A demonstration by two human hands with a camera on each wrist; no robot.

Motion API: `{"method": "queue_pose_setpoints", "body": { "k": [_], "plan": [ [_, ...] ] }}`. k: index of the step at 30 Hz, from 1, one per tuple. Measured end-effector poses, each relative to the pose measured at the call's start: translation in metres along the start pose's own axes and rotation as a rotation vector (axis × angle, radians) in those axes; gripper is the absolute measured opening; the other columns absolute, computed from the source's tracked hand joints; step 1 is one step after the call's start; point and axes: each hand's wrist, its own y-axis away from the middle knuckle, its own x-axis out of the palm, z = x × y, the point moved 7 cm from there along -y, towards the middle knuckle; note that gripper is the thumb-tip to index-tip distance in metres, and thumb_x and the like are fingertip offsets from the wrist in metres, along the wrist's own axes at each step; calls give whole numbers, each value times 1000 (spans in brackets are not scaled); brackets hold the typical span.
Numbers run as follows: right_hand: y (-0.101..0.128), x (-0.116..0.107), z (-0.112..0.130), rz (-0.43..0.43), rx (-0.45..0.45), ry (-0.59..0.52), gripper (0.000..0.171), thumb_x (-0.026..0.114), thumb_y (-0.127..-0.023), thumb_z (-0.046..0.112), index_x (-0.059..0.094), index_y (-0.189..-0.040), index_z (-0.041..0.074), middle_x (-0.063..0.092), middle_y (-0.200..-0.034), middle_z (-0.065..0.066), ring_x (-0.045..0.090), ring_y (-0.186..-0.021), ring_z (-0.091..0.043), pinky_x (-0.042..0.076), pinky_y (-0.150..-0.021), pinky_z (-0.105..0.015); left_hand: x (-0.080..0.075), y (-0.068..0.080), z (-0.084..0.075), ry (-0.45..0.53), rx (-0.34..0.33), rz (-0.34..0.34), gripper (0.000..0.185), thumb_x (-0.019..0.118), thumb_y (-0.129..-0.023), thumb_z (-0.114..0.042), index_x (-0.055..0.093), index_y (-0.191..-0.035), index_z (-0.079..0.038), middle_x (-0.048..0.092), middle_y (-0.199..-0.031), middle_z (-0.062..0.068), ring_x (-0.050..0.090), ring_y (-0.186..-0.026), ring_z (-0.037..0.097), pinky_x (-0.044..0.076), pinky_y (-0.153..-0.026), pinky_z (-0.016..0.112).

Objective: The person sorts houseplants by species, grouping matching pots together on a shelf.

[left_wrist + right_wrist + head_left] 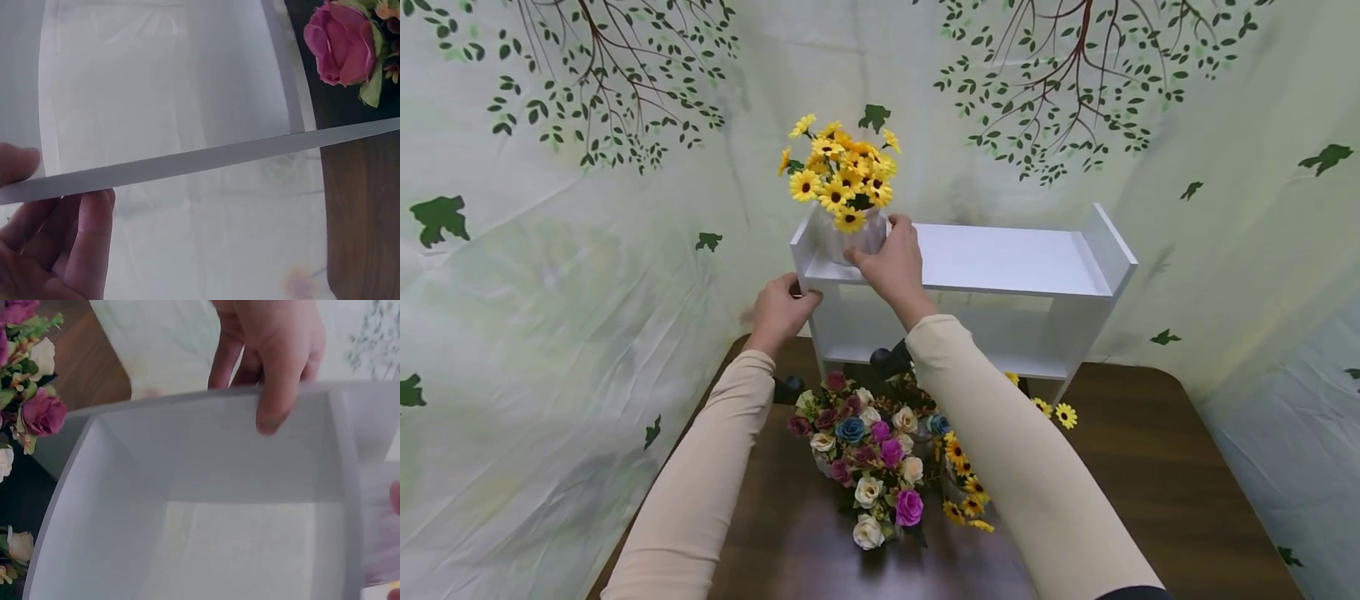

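A white shelf (1011,254) stands at the back of the table. My left hand (782,315) grips the edge of its left side panel, just below the top board. In the left wrist view, that hand's thumb (19,164) and fingers lie on opposite sides of the panel (200,164). On the left end of the top board sits a pale ribbed vase (859,237) of yellow daisy-like flowers (842,179). My right hand (897,265) holds the vase from its right and front. Only its fingertips (395,497) show at the right wrist view's edge.
Artificial roses (872,454) in cream, pink, blue and dark red stand on the brown table (1150,483) before the shelf. More yellow flowers (966,483) are beside them, partly behind my right forearm. A leaf-patterned cloth (587,275) hangs around the table.
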Motion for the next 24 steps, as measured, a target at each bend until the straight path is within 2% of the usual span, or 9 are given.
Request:
{"method": "queue_pose_setpoints", "body": {
  "k": [3,7,10,12,16,18,21,24],
  "plan": [
    [13,-8,0,5,-87,33,81,73,-86,29,31,-150,4,40,-150,-17,45,-135,-30,42,-112,-44,2,1,0,18,21,-4,43,60,-91,-28,61,-126,-2,66,-126,20,65,-114,36,55,-93,50],
    [44,-30,-5,8,-277,88,75,71,-87,22,34,-148,0,40,-151,-18,45,-134,-33,40,-112,-46,7,3,0,10,50,16,43,59,-93,-25,60,-129,-2,64,-130,22,65,-116,39,56,-92,52],
    [76,-55,-22,25,-392,113,69,72,-88,19,39,-145,-2,42,-149,-20,43,-135,-34,39,-112,-49,10,4,1,-12,65,33,42,58,-92,-23,62,-127,0,66,-127,23,66,-113,39,57,-89,52],
    [99,-76,-41,31,-419,115,67,73,-87,16,41,-143,-2,43,-149,-20,42,-137,-34,41,-111,-52,12,4,2,-24,69,48,42,58,-91,-23,62,-126,1,66,-126,24,66,-112,39,57,-89,51],
    [139,-123,-88,-30,-392,153,64,74,-86,9,44,-141,-3,43,-149,-21,44,-135,-37,47,-103,-56,14,3,5,-23,63,88,47,59,-91,-26,60,-129,1,65,-128,24,65,-115,39,57,-89,49],
    [153,-144,-112,-70,-360,187,62,73,-86,6,45,-140,-5,43,-148,-23,45,-133,-39,48,-99,-54,12,2,7,-31,53,89,48,60,-91,-26,59,-131,1,64,-128,23,65,-115,38,58,-87,48],
    [168,-172,-145,-104,-279,242,59,72,-87,5,46,-139,-5,45,-145,-24,48,-127,-41,49,-93,-44,7,0,8,-50,46,68,46,60,-91,-25,59,-130,-1,65,-127,22,65,-113,38,58,-83,47],
    [179,-195,-173,-91,-164,290,58,70,-89,10,45,-140,-3,47,-142,-24,50,-124,-42,49,-90,-45,6,0,7,-58,53,55,45,59,-90,-23,60,-130,-1,65,-127,22,66,-112,38,58,-82,46]
  ]
}}
